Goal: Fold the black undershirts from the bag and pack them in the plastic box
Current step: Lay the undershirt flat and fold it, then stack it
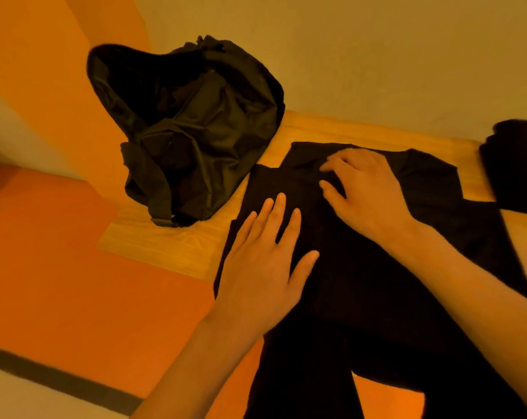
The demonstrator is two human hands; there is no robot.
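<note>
1 black cloth undershirt (362, 267) is lying half-folded on the pale wooden table (165, 237), beside the slumped black fabric bag (210, 131). I am pressing my left hand (262, 267) flat, fingers spread, while my right hand (368, 192) is seemingly pinching a fold. Packing is still waiting.

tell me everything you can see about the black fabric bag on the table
The black fabric bag is soft, shiny cloth, slumped and creased. Its mouth gapes open toward the upper left, the inside too dark to read. A black strap with a buckle hangs down its near side. It sits at the left end of the wooden table, by the wall, left of the black undershirt. The left hand and right hand rest on that shirt, not the bag.
</note>
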